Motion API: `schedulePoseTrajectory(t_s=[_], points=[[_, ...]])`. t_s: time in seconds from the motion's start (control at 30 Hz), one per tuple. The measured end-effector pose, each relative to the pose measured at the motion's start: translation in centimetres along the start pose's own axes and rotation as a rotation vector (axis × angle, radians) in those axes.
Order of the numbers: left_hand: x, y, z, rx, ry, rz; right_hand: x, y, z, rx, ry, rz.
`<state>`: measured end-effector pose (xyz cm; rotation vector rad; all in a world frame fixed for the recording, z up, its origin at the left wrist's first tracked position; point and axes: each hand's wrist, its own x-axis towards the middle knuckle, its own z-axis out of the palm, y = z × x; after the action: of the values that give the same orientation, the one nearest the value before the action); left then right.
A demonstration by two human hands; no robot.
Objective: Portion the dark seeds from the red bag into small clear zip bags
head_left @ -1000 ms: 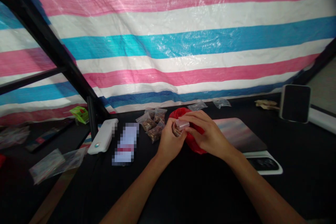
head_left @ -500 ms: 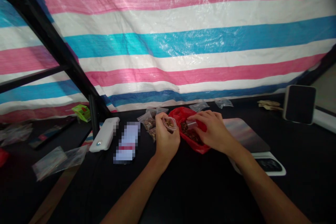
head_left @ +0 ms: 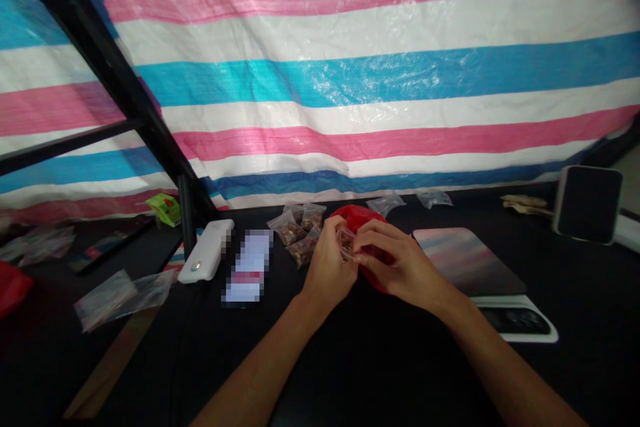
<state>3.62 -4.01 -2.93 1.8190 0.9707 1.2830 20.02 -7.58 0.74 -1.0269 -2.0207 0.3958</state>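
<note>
My left hand (head_left: 327,268) and my right hand (head_left: 395,261) meet over a red plastic bag (head_left: 359,217), whose lower part they mostly hide. Between their fingers is a small clear zip bag (head_left: 346,243) with some brown pieces in it, pinched from both sides. Just left of my left hand lie several filled zip bags of brown chunks (head_left: 295,233), close together on the black tabletop (head_left: 350,360).
A white power bank (head_left: 206,251) and a pixelated flat object (head_left: 249,265) lie to the left. A pastel-coloured pad (head_left: 467,260) sits right, with a black speaker (head_left: 587,204) behind. Loose clear bags (head_left: 385,203) lie along the striped tarp (head_left: 320,80).
My left hand has moved right from beside the red bag, and my right hand has moved slightly left. The small zip bag now sits between both hands, and the bag's brown contents are hidden.
</note>
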Motion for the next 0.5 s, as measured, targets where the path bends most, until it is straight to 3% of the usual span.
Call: schedulePoseTrajectory(t_s=[0.3, 0.5], points=[[0.0, 0.2, 0.1, 0.163, 0.040, -0.019, 0.2, 0.4, 0.0, 0.144, 0.303, 0.071], [-0.3, 0.3, 0.2, 0.063, -0.021, 0.050, 0.3, 0.4, 0.8, 0.345, 0.139, 0.167]])
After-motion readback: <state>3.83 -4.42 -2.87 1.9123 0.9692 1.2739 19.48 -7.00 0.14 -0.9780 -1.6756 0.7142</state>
